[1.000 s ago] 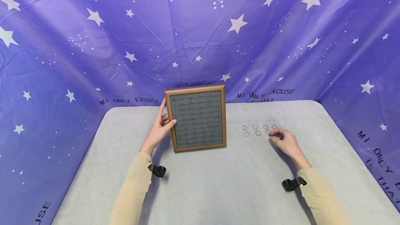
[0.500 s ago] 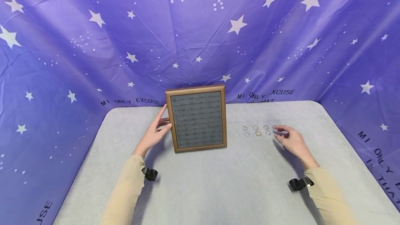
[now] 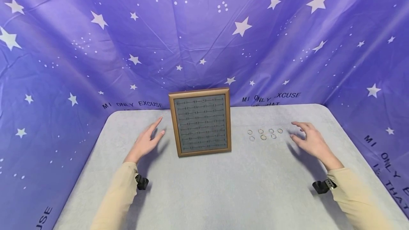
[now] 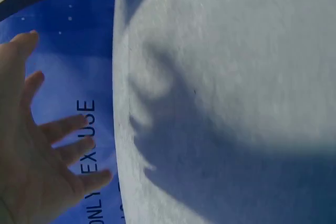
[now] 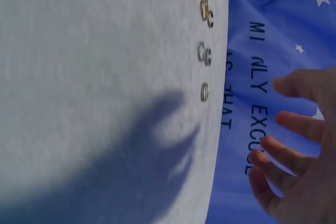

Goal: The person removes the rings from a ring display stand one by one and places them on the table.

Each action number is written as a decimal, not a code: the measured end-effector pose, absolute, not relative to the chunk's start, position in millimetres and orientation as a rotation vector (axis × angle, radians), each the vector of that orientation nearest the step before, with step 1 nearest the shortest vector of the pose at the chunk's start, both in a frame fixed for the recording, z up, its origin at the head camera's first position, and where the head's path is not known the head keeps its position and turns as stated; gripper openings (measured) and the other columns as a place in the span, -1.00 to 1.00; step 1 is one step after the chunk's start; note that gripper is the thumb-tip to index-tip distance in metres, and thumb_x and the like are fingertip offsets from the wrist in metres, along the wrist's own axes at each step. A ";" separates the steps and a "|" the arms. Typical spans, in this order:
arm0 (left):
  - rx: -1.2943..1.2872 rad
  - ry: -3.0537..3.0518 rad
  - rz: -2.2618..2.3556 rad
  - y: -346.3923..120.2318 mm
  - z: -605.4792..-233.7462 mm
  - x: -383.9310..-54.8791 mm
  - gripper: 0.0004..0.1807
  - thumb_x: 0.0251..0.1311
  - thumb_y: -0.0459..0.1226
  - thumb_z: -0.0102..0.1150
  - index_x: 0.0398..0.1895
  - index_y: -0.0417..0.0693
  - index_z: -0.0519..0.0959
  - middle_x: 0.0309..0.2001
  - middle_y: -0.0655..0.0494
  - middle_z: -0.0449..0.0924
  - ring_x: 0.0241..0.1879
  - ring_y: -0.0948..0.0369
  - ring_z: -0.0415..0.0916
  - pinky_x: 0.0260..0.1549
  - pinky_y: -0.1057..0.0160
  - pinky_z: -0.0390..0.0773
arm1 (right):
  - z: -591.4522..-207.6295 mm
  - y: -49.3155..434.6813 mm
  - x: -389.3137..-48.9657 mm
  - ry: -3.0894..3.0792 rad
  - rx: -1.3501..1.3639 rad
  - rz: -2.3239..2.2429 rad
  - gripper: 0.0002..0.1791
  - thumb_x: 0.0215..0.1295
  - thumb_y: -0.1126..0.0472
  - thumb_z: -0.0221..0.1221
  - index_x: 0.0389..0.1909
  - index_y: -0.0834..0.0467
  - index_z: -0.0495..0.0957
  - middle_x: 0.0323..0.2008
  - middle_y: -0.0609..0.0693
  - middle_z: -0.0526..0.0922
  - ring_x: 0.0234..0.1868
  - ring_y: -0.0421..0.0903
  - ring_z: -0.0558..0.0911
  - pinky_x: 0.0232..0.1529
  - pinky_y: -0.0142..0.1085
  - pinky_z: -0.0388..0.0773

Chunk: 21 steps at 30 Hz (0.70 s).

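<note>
A wood-framed display board [image 3: 201, 123] stands propped upright near the back of the table, its grey panel lined with rows of small dark slots. To its left my left hand [image 3: 145, 143] hovers apart from the frame, fingers extended and holding nothing. Several small rings lie in two rows to the right of the board, among them a gold ring [image 3: 263, 137] and a silver ring [image 3: 252, 138]. My right hand [image 3: 311, 141] is just right of them, fingers spread and bent a little, with nothing in its grasp. In the right wrist view a ring [image 5: 205, 92] lies nearest that hand.
The grey cloth-covered table [image 3: 217, 191] reaches back to a purple curtain [image 3: 204, 31] with white stars and printed letters. A small black camera [image 3: 141, 182] is strapped to the left wrist, another black camera [image 3: 321, 186] to the right.
My left hand has let go of the frame's left edge and drawn back to the left. The right hand has moved right, away from the rings. Board and rings stay in place.
</note>
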<state>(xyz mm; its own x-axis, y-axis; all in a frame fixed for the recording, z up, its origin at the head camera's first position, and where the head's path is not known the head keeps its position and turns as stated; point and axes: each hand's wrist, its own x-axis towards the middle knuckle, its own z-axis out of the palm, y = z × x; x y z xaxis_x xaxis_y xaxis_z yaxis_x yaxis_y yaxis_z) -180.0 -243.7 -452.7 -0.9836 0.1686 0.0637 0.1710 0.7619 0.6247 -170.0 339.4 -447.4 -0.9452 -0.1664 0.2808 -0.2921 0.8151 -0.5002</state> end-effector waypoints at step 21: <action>0.002 -3.147 -0.479 -256.5 -459.6 -183.5 -0.21 0.33 0.32 -0.33 0.54 0.24 -0.01 0.47 -0.35 -0.21 0.40 -0.35 -0.33 0.18 -0.48 -0.38 | -457.9 362.9 -173.2 -2.972 0.276 0.409 -0.11 0.29 -0.27 0.06 0.51 0.06 0.01 0.48 0.28 -0.12 0.43 0.37 -0.22 0.23 0.35 -0.54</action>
